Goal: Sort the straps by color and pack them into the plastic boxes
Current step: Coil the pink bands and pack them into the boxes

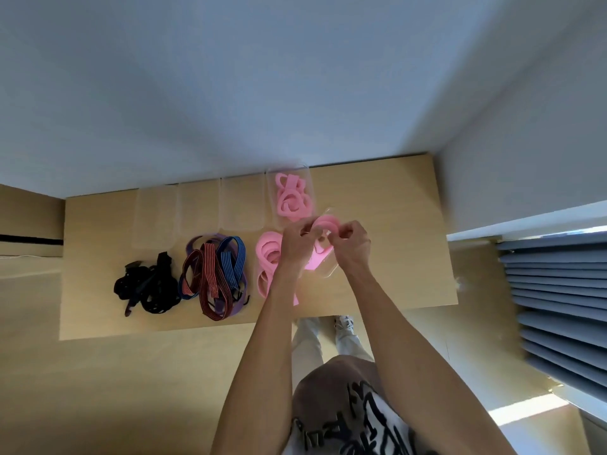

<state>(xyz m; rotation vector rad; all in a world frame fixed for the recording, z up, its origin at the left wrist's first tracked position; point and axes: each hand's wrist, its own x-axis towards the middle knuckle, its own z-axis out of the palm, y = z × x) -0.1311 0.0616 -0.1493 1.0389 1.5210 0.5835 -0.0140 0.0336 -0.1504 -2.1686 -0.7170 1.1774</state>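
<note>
pink strap in hands: a coiled pink strap (323, 224) is pinched between the left hand (297, 239) and right hand (351, 243), fingers curled on it, above a clear box (323, 267) near the tabletop's right half.
long axis: that box runs from the near edge toward the far edge.
filled box: another box (290, 192) at the far edge holds pink straps.
empty boxes: three clear boxes (200, 208) line the far edge to its left.
loose piles: pink straps (267, 261) just left of the hands, striped red, blue and purple straps (215, 274) mid-table, black straps (147, 284) toward the left edge.
carrier: wooden table (394, 257).
</note>
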